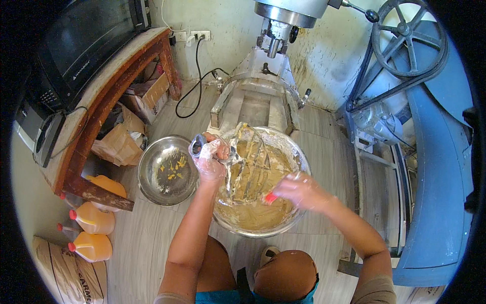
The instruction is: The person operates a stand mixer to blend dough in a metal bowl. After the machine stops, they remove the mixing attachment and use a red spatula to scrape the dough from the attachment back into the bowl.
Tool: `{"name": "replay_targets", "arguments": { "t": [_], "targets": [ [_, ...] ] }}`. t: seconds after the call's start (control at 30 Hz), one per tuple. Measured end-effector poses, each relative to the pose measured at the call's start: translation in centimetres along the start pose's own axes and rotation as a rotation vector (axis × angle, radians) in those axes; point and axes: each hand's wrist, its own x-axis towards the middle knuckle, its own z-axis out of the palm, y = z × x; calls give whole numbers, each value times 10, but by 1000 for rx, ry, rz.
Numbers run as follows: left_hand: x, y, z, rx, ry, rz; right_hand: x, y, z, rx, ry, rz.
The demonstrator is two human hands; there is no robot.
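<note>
A large metal mixing bowl (262,233) full of tan batter stands on the floor before me. My left hand (212,159) grips the hub end of a batter-coated mixer beater (248,163), whose bars lie tilted over the bowl. My right hand (302,192), blurred, holds a small red tool (270,198), perhaps a scraper, over the batter beside the beater's lower bars; its far end is hard to make out. White residue coats my left fingers. To the left, a shallow metal bowl (146,180) holds yellow bits and white smears.
Beyond the bowl stands a floor mixer's base (250,98) under its head (290,11). A blue machine (429,182) with a belt and wheel is at right. At left are a wooden table (129,68), cardboard boxes (121,140), orange-filled jugs (93,247) and a paper sack (68,273).
</note>
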Motion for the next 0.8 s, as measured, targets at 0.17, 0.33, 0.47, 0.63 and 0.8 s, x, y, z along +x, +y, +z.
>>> {"name": "replay_targets", "arguments": {
  "t": [0.17,0.33,0.47,0.63,0.8],
  "targets": [
    [1,5,0,-15,-72,10,-7,32,9,174,38,448],
    [1,11,4,-14,-45,-3,9,47,44,274,327,491],
    [4,19,5,-66,80,-32,8,57,58,381,369,581],
    [12,28,-3,-188,169,-18,1,44,63,513,369,549],
    [21,33,-15,-208,149,39,-10,28,53,657,115,528]
  ]
}}
